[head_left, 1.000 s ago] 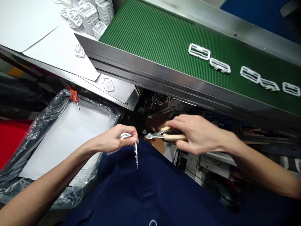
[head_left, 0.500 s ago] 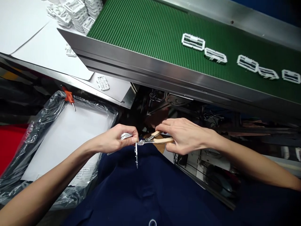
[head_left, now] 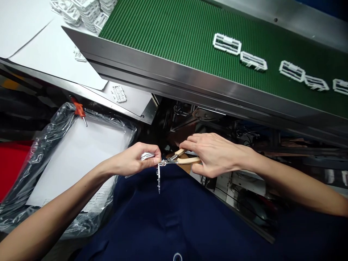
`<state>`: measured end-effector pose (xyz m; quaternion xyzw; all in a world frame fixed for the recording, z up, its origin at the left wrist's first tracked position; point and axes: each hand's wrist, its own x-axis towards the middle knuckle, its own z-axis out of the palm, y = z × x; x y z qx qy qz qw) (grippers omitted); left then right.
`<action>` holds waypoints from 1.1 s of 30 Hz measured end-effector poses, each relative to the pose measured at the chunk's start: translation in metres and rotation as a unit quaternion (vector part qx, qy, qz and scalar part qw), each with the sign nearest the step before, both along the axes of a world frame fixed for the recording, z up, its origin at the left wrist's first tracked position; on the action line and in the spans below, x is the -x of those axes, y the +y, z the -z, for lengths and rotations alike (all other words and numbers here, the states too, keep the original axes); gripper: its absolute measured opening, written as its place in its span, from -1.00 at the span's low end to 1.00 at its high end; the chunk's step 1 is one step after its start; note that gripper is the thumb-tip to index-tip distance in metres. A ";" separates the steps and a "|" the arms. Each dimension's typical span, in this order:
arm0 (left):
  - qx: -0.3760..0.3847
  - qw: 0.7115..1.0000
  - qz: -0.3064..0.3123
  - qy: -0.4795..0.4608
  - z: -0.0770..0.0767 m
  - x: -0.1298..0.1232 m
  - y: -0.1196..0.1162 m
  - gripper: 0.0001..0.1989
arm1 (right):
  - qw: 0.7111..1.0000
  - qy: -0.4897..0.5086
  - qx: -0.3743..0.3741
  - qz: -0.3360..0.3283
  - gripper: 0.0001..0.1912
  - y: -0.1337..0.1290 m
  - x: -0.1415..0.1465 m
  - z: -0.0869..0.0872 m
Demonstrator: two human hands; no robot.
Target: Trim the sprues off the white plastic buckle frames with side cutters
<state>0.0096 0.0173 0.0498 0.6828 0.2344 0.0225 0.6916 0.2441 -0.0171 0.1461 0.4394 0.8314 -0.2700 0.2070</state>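
Observation:
Between the thumb and fingers of my left hand [head_left: 138,159] a white plastic frame [head_left: 159,179] hangs edge-on, its small prongs pointing left. More white pieces [head_left: 147,156] are tucked inside that same palm. My right hand [head_left: 214,154] is wrapped round the pale yellow handles of a pair of cutting pliers [head_left: 181,157]. The pliers' jaws touch or nearly touch the frame's upper end, close to my left fingertips; whether they are closed on it I cannot tell. Both hands are just above a dark blue garment [head_left: 168,217].
Several white frames [head_left: 227,43] lie on a green conveyor belt [head_left: 163,29] with a metal side rail [head_left: 152,61]. Stacked white frames [head_left: 85,11] stand at upper left. An orange-handled tool [head_left: 78,108] rests at the edge of a plastic-lined box [head_left: 78,156]. Machinery sits under the belt.
The hands, frame and pliers hold nearly the same pose. In the view, the frames on the belt have shifted slightly right, and the camera has moved a little.

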 end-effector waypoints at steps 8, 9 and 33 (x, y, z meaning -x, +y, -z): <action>0.018 1.000 -0.005 -0.004 0.006 -0.004 -0.003 -0.74 | 0.999 -0.001 -0.013 -0.041 -0.81 0.009 0.004 -0.005; 0.022 1.000 -0.007 -0.004 0.007 -0.004 -0.003 -0.74 | 0.999 0.000 -0.009 -0.043 -0.83 0.010 0.004 -0.004; 0.406 0.880 -0.235 -0.075 0.059 -0.017 -0.036 -0.58 | 0.876 0.191 -0.005 0.443 -0.67 -0.041 -0.002 0.079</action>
